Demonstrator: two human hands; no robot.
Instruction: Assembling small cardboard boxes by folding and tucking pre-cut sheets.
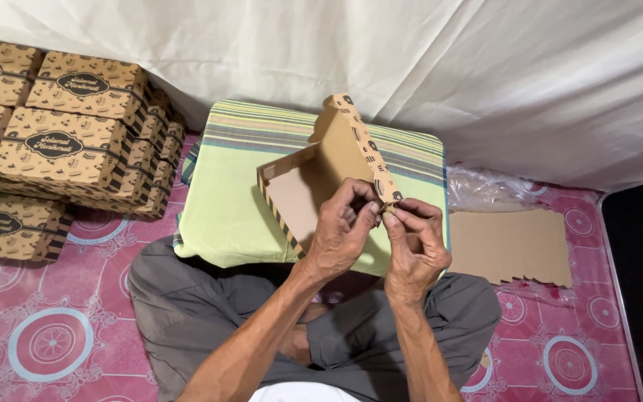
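Both hands pinch one box corner.
The left hand point(340, 234) and right hand point(411, 238) meet on the half-folded box point(321, 175) at frame middle; press the tab flat, keeping walls straight.

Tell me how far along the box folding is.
Done: folded boxes stacked at the left. In hand: the left hand and right hand pinch a corner of a half-formed box over the green cushion. Left: flat cardboard sheets lying at the right.
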